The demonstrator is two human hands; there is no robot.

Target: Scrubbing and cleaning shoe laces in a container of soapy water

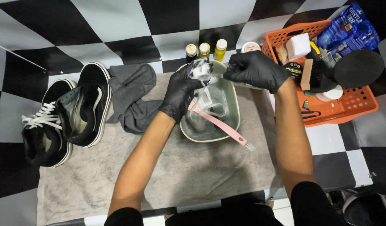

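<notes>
While both hands sit over the pale green oval plastic basin [232, 121], I've got the left hand [181, 93] in a black glove clenched round a small clear plastic bottle [201, 73], grip tight on its body, held right above the basin's far rim. The right hand [255, 69], also black-gloved, is closed up just beside the bottle top; can't tell what, if anything, its grip is pinching. A pink long-handled brush [226, 129] lies slanted in the basin, bristle end poking over the near rim. Basin sits on a grey towel [180, 171] spread over the checkered black-and-white table [126, 21]. To the left, a pair of black canvas sneakers with white laces [63, 119], one on its side, and a crumpled dark grey cloth [132, 98] next to them. Behind the basin, three small bottles with pale and yellow caps [204, 51]. On the right, an orange plastic basket [347, 106] stuffed with supplies, a blue packet [347, 29] leaning out of it.
</notes>
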